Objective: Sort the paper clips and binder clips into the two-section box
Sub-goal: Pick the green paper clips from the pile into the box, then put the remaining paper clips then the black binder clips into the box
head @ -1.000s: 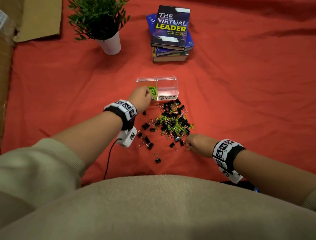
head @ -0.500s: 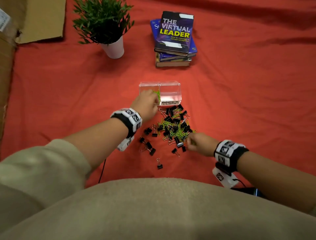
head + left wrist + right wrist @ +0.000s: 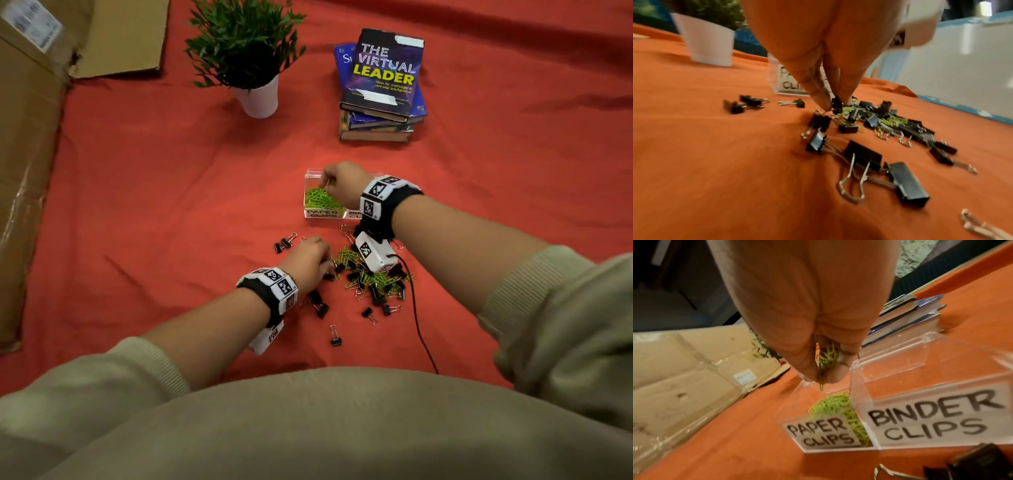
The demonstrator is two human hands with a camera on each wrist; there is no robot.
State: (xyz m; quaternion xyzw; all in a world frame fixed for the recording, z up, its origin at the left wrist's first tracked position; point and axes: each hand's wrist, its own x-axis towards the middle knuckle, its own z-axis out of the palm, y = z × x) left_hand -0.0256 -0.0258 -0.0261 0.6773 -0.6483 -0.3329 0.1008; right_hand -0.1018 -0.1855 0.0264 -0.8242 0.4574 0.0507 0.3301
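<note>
A clear two-section box (image 3: pixel 310 175) stands on the red cloth, labelled PAPER CLIPS and BINDER CLIPS (image 3: pixel 937 417). Green paper clips (image 3: pixel 318 200) fill part of its left section (image 3: pixel 830 402); the binder section shows nothing inside. My right hand (image 3: pixel 329 181) hovers over the left section and pinches a bunch of green paper clips (image 3: pixel 827 360). In front of the box lies a mixed pile (image 3: pixel 363 277) of black binder clips and green paper clips. My left hand (image 3: pixel 325 265) reaches into the pile's left edge and pinches a black binder clip (image 3: pixel 836 104).
Loose binder clips lie left of the pile (image 3: pixel 283 243) and in front of it (image 3: pixel 336 337). A potted plant (image 3: pixel 257 99) and a stack of books (image 3: pixel 380 89) stand behind the box. Cardboard (image 3: pixel 27 171) lines the left edge. A black cable (image 3: pixel 418 318) trails from my right wrist.
The hands have swapped places: my left hand came back from the box to the pile, and my right hand carried paper clips from the pile up over the box.
</note>
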